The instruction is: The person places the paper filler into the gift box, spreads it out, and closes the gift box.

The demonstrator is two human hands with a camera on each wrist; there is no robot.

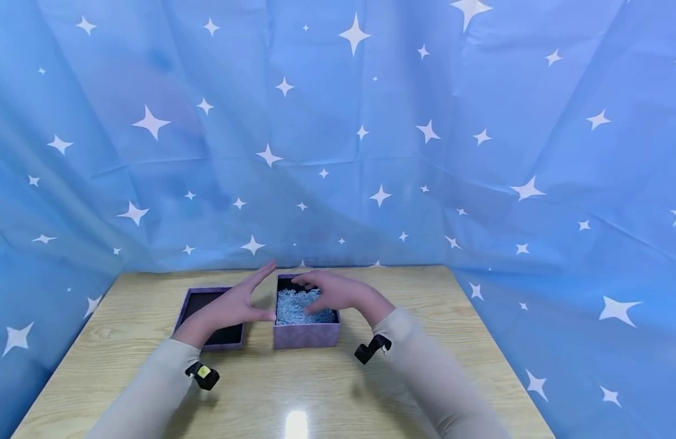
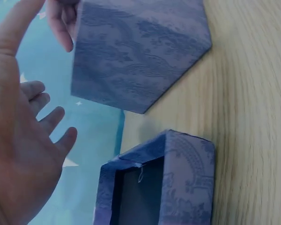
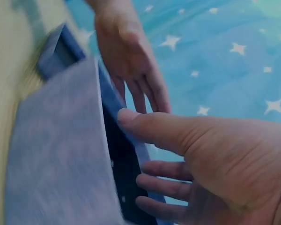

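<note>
A purple patterned box (image 1: 307, 336) stands open-topped on the table, with light blue shredded paper (image 1: 292, 308) inside. My right hand (image 1: 338, 291) hovers over the box's right side, thumb and fingers spread and holding nothing. In the right wrist view its fingertips (image 3: 150, 176) overlap the dark opening. My left hand (image 1: 233, 308) is above the gap left of the box, thumb stretched toward the box's left wall and fingers extended, also holding nothing. Under the left hand and wrist lies the shallow purple lid (image 1: 225, 347), dark inside facing up, partly hidden.
A pale wood-grain table (image 1: 294, 390) bears the box and the lid. Behind it and along both sides hangs a blue curtain (image 1: 338, 122) with white stars. Small black cameras sit on both wrists, over light sleeves.
</note>
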